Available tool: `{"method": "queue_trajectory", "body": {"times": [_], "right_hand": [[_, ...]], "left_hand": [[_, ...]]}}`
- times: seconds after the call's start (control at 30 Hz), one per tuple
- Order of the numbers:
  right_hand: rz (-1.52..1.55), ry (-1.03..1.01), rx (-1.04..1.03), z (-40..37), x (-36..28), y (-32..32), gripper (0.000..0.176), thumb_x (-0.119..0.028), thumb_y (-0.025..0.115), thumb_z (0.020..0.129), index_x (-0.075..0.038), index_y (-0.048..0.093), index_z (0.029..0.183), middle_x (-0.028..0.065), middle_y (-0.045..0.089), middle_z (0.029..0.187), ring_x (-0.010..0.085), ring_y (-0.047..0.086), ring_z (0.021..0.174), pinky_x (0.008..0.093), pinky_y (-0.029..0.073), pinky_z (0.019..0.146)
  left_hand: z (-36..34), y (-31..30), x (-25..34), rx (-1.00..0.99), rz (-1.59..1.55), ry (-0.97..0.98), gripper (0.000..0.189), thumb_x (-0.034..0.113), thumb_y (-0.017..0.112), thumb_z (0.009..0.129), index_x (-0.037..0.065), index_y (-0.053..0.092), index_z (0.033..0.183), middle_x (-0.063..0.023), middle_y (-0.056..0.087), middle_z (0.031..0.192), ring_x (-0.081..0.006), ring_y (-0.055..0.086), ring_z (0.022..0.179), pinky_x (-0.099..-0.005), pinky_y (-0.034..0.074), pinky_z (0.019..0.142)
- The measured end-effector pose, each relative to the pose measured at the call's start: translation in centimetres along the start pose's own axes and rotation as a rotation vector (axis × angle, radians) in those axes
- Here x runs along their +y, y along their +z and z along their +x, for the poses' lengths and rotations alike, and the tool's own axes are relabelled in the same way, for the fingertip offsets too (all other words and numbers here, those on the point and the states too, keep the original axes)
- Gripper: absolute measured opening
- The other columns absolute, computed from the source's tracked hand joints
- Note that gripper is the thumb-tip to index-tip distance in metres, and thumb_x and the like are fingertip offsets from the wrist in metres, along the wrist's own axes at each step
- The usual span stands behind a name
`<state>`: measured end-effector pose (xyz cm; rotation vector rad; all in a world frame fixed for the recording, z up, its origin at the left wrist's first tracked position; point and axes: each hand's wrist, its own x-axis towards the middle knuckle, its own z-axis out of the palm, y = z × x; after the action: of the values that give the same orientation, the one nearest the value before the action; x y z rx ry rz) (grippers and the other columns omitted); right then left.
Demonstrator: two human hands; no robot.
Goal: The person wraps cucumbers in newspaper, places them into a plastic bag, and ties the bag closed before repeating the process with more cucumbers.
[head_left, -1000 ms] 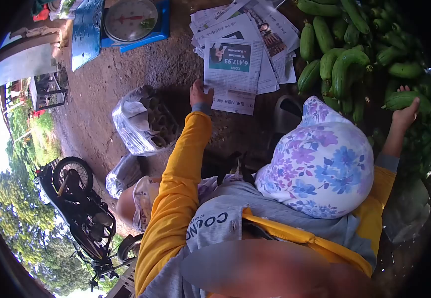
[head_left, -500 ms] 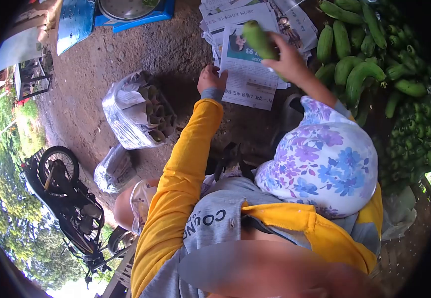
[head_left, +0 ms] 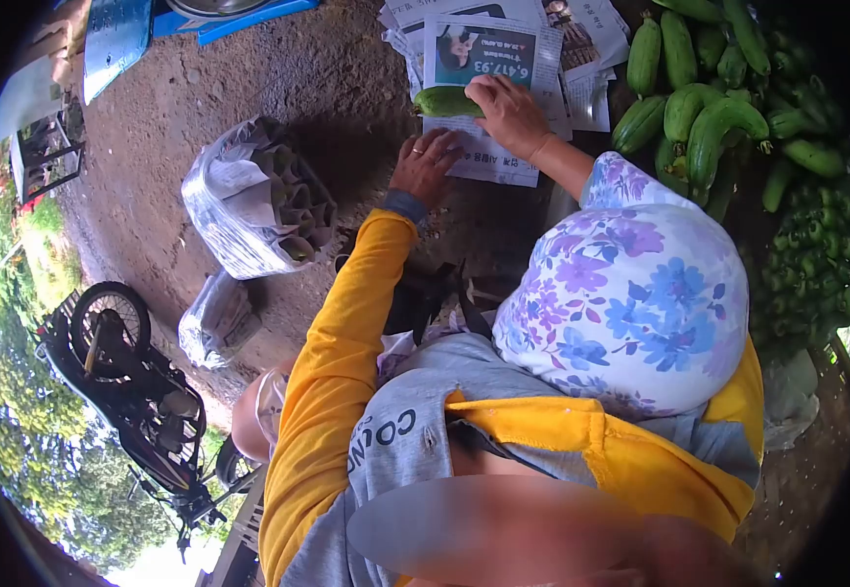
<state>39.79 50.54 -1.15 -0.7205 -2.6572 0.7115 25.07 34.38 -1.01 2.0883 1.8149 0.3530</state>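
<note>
A long green gourd (head_left: 449, 101), which looks like a sponge gourd, lies across the top sheet of newspaper (head_left: 498, 168). My right hand (head_left: 509, 115) is closed around its right end. My left hand (head_left: 427, 161), wearing a ring, rests at the sheet's lower left edge with its fingers stretched out, just below the gourd. Under the sheet are more newspaper pages (head_left: 589, 103), spread on the ground. Several similar green gourds (head_left: 679, 54) are piled at the right.
A clear plastic bag (head_left: 239, 210) packed with paper-wrapped pieces stands to the left, with a smaller plastic bundle (head_left: 214, 323) below it. A blue scale (head_left: 253, 22) is at the top. Small green vegetables (head_left: 806, 249) are heaped far right. A motorcycle (head_left: 141, 401) stands at the left.
My right hand has lowered the gourd from above the papers onto the top sheet, turning it sideways. My left hand has opened out and shifted slightly down.
</note>
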Motion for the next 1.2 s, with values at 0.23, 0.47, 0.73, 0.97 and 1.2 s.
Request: {"method": "queue_trajectory", "body": {"times": [0.23, 0.47, 0.73, 0.97, 1.2], "right_hand": [[0.05, 0.006, -0.027, 0.6, 0.6, -0.2, 0.045, -0.012, 0.075, 0.065, -0.013, 0.046, 0.101, 0.0039, 0.058, 0.098, 0.0255, 0.057, 0.096, 0.0369, 0.048, 0.081], [0.083, 0.001, -0.015, 0.5, 1.0, 0.1, 0.045, -0.011, 0.075, 0.064, -0.013, 0.049, 0.1, 0.0027, 0.058, 0.098, 0.0245, 0.057, 0.095, 0.0366, 0.047, 0.081], [0.442, 0.077, 0.048, 1.1, 2.1, -2.0, 0.019, -0.007, 0.068, 0.072, -0.01, 0.059, 0.089, 0.0057, 0.061, 0.084, 0.0271, 0.059, 0.082, 0.0373, 0.048, 0.074], [0.256, -0.074, 0.11, 0.0, -2.6, -6.0, 0.018, -0.014, 0.069, 0.073, -0.011, 0.059, 0.087, 0.0067, 0.057, 0.086, 0.0258, 0.056, 0.085, 0.0377, 0.047, 0.074], [-0.077, -0.022, -0.008, 0.7, 1.3, 0.1, 0.04, -0.011, 0.068, 0.067, -0.013, 0.05, 0.102, 0.0069, 0.051, 0.105, 0.028, 0.049, 0.104, 0.042, 0.043, 0.084]], "left_hand": [[1.4, 0.5, 0.3, 0.033, 0.003, 0.127, 0.024, 0.016, 0.067, 0.067, 0.012, 0.061, 0.09, -0.0015, 0.055, 0.11, -0.0227, 0.049, 0.11, -0.0443, 0.038, 0.092], [1.2, -0.4, 1.0, 0.14, -0.088, 0.094, 0.013, 0.012, 0.064, 0.07, 0.011, 0.06, 0.082, -0.002, 0.058, 0.098, -0.0226, 0.053, 0.102, -0.0428, 0.04, 0.088], [6.3, -3.1, -1.0, 0.291, -0.191, -0.235, 0.011, 0.015, 0.059, 0.084, 0.009, 0.056, 0.093, -0.0048, 0.066, 0.09, -0.0252, 0.062, 0.093, -0.049, 0.032, 0.101], [9.9, -2.6, -3.5, 0.197, -0.184, -0.245, 0.011, 0.016, 0.061, 0.081, 0.011, 0.057, 0.089, -0.0113, 0.064, 0.078, -0.0333, 0.061, 0.075, -0.0438, 0.046, 0.082], [8.4, -3.3, -1.8, 0.718, -0.2, -0.46, 0.029, 0.02, 0.069, 0.076, 0.003, 0.051, 0.09, -0.0109, 0.059, 0.074, -0.0294, 0.058, 0.064, -0.0389, 0.046, 0.072]]}}
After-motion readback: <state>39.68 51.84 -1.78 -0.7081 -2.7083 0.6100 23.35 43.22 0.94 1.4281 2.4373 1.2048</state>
